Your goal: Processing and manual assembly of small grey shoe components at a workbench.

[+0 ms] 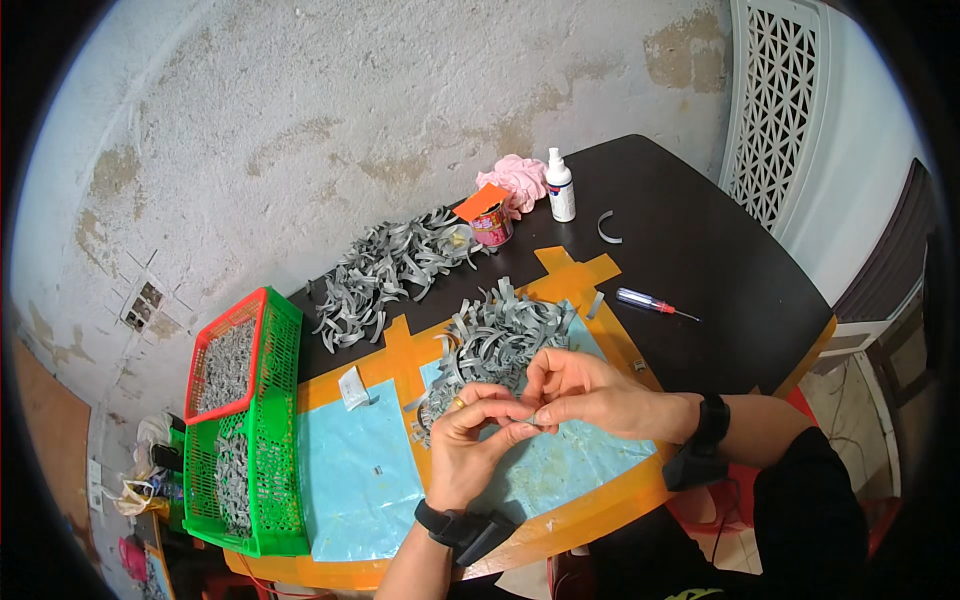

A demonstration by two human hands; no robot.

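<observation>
My left hand (474,440) and my right hand (592,394) meet over the blue sheet, fingertips touching. Both are closed in a pinch on a small greyish piece (531,421), mostly covered by the fingers; its exact kind is too small to tell. Just beyond my hands lies a heap of curved grey strips (500,335), partly hidden behind my fingers. Several tiny grey bits are scattered near its left edge. The blue plastic sheet (360,480) is fixed to the dark table with orange tape (400,350).
At the left edge stand a green basket (275,450) and a red-rimmed basket (262,330), both holding small grey pieces. Another strip pile (385,265), a can (491,225), a pink cloth (517,182), a white spray bottle (562,192) and a screwdriver (645,300) lie farther back.
</observation>
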